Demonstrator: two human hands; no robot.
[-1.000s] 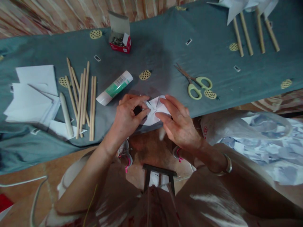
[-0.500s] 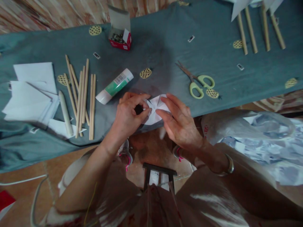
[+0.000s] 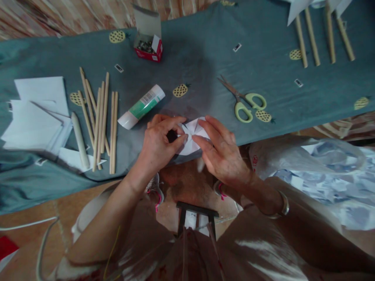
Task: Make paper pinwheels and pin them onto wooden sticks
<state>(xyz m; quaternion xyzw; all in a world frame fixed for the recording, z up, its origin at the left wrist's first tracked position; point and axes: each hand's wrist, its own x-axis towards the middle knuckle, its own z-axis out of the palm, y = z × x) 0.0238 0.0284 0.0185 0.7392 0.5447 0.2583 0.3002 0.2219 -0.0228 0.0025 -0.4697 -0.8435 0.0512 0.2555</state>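
A white folded paper pinwheel [image 3: 193, 134] lies near the front edge of a table under a grey-green cloth [image 3: 193, 58]. My left hand [image 3: 159, 144] pinches its centre between thumb and curled fingers. My right hand [image 3: 221, 150] rests on the paper's right side, fingers bent and pressing its folds. A white and green glue stick [image 3: 142, 106] lies just up and left of my left hand. Green-handled scissors [image 3: 244, 102] lie to the upper right of my right hand.
Several wooden sticks [image 3: 101, 119] and a stack of white paper sheets [image 3: 36, 115] lie at the left. An open red box of pins [image 3: 148, 47] stands at the back. More sticks with paper [image 3: 320, 33] lie far right. A clear plastic bag of paper scraps [image 3: 322, 164] sits by my right arm.
Both hands stay on the folded paper with only small finger shifts. The view has tilted slightly, so things on the table sit a little lower than one second ago.
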